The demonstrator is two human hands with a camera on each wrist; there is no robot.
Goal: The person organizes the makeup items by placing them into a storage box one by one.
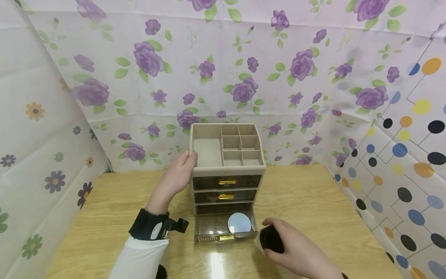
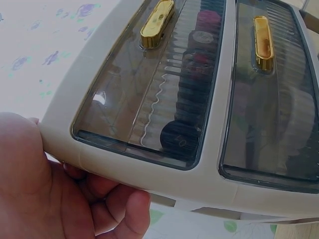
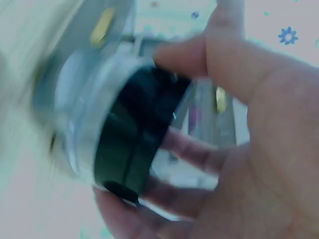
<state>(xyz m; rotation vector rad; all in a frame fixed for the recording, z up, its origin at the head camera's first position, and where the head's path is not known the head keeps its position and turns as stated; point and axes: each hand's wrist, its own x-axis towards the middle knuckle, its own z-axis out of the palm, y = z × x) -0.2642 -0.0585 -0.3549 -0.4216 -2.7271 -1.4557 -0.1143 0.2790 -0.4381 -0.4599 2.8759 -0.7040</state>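
Note:
A beige desktop drawer organizer [image 1: 228, 169] stands on the table, with its bottom drawer [image 1: 211, 224] pulled out. Inside that drawer, on the right, lies a round item with a pale blue top [image 1: 239, 223]. My left hand [image 1: 179, 170] grips the organizer's upper left side, thumb on top; curled fingers show at its edge in the left wrist view. Just right of the open drawer, my right hand [image 1: 296, 248] holds a round jar with a black lid [image 1: 271, 239]. Its thumb and fingers span the lid [image 3: 139, 129] in the blurred right wrist view.
Two upper drawers with gold handles [image 1: 227, 181] are closed; small dark items [image 2: 182, 137] show through one front. Open compartments [image 1: 241, 143] top the organizer. A flowered cloth [image 1: 216, 77] hangs behind the wooden table [image 1: 306, 201]. A dark object [image 1: 161, 272] shows beside the left sleeve.

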